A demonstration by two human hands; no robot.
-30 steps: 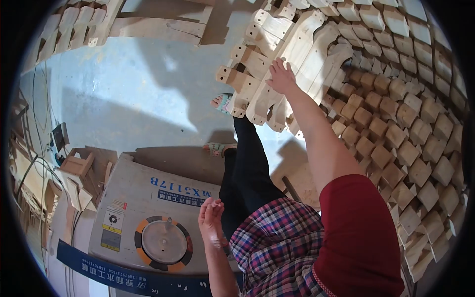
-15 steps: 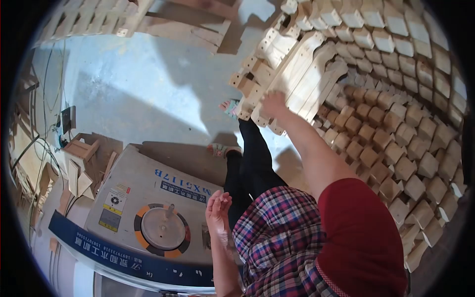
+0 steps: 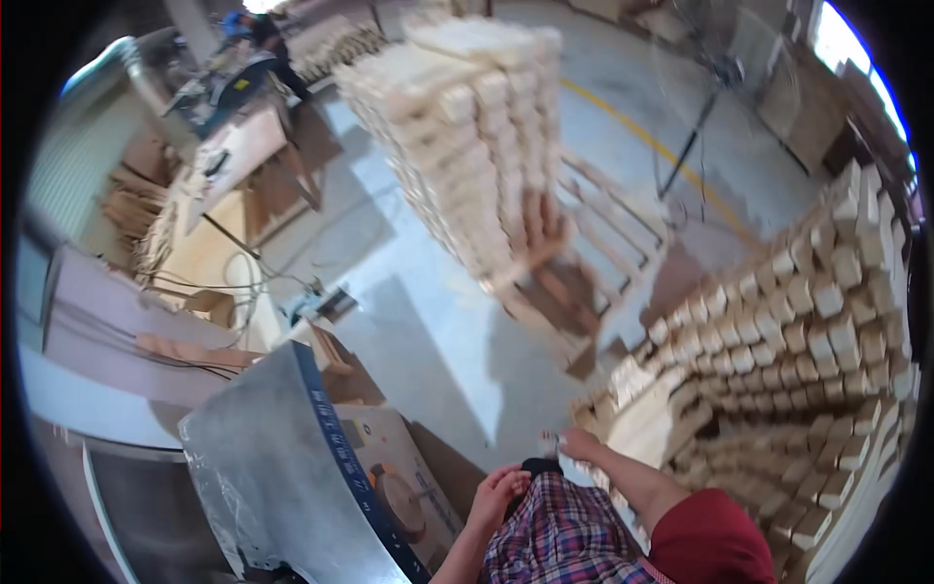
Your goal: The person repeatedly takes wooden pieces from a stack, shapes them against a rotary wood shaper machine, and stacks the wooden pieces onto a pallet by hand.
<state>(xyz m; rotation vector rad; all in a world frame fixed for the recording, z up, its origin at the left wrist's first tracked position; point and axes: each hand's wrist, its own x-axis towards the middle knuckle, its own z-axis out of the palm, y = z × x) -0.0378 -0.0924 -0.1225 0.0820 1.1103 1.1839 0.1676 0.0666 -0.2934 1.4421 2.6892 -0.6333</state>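
Note:
My left hand (image 3: 498, 492) is raised in front of my plaid apron (image 3: 550, 530), beside the machine. Its fingers are loosely bent and a little apart, with nothing visible in them. My right hand (image 3: 581, 445) reaches forward at the near left end of a pile of pale wooden boards (image 3: 650, 420). Motion smears its fingers, so I cannot make out whether they grip a board or only touch one. The grey machine (image 3: 263, 457) with a blue lettered edge stands to my left.
Stacked wooden blocks (image 3: 778, 321) rise on the right. A tall wood stack (image 3: 467, 127) stands ahead, beside a slatted pallet (image 3: 613, 234). Cables cross near a workbench (image 3: 233, 165) on the left. A person (image 3: 268, 44) is at the far back, and a stand fan (image 3: 720, 73) is back right.
My view has swung up and shows more of the room. My right hand, earlier lying on the boards, now appears at their near left end. My left hand stays in front of my body.

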